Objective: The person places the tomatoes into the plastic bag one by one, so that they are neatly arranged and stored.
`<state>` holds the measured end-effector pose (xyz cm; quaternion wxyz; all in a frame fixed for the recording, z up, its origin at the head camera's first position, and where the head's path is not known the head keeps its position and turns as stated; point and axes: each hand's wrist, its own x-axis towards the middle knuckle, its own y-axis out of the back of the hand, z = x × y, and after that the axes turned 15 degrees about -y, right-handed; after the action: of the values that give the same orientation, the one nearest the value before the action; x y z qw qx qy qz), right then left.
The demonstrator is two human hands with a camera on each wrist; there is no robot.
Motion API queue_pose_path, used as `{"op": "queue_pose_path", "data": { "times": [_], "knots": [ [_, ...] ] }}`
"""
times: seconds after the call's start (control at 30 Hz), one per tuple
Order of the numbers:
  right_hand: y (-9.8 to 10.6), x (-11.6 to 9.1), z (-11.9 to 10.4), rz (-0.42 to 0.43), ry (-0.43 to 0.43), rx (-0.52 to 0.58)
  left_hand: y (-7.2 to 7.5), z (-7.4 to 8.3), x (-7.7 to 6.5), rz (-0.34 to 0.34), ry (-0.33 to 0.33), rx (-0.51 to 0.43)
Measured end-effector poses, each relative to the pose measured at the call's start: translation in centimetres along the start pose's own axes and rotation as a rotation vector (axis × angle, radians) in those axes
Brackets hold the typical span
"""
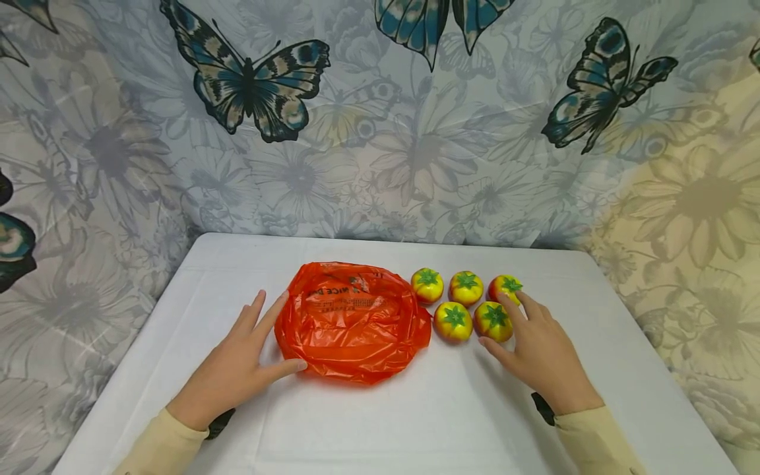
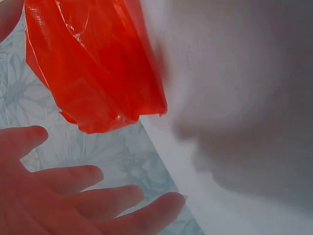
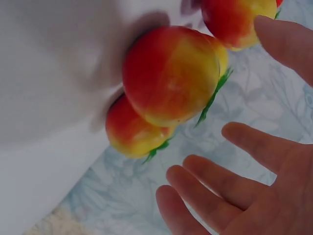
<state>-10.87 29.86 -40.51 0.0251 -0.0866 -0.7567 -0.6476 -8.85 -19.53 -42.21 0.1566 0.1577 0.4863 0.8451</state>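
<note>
A crumpled red plastic bag with dark print lies flat on the white table. My left hand is spread at the bag's left edge, thumb and fingers straight; in the left wrist view its fingers stand apart from the bag. To the bag's right sit several red-and-yellow tomatoes with green leafy tops, in two rows. My right hand hovers beside the rightmost ones, its fingers relaxed around the near right tomato. In the right wrist view a gap shows between the fingers and that tomato.
The white table has its far edge against a wall covering printed with flowers and butterflies. Similar printed cloth hangs at left and right. A dark band shows beneath the left wrist.
</note>
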Motion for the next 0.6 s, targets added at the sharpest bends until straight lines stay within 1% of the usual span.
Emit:
{"op": "queue_pose_path", "data": {
  "times": [0.2,0.43,0.6],
  "knots": [
    [-0.4,0.6,-0.7,-0.018,0.003,0.016,-0.7,0.2,0.4,-0.017,-0.034,-0.013],
    [-0.9,0.9,-1.3,-0.032,-0.006,0.021,-1.3,0.4,0.6,-0.019,-0.103,-0.048],
    [-1.2,0.9,-1.4,-0.017,0.008,0.012,-1.6,0.2,0.6,-0.020,-0.107,-0.049]
  ]
}}
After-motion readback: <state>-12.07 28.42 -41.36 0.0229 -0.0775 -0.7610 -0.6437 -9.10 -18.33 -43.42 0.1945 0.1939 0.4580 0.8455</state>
